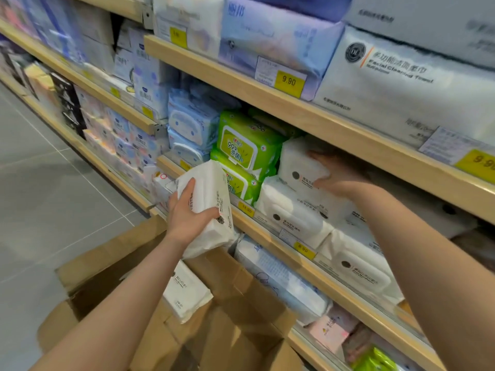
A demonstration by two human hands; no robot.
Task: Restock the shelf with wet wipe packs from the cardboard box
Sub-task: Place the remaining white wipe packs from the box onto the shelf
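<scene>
My left hand (pixel 187 212) grips a white wet wipe pack (pixel 211 202), held on edge above the open cardboard box (pixel 235 290) and in front of the wooden shelf (pixel 270 236). Reaching into that shelf, my right hand (pixel 337 172) rests with spread fingers on the upper white wet wipe pack (pixel 297 167), which lies on top of other white packs (pixel 292 210). Another white pack (pixel 184 293) sits inside the box.
Green wipe packs (pixel 246 145) stand just left of the white stack, blue ones (pixel 190 124) further left. The shelf above (pixel 321 116) overhangs my right hand closely. Yellow price tags line the shelf edges. Grey tiled floor (pixel 53 188) lies to the left.
</scene>
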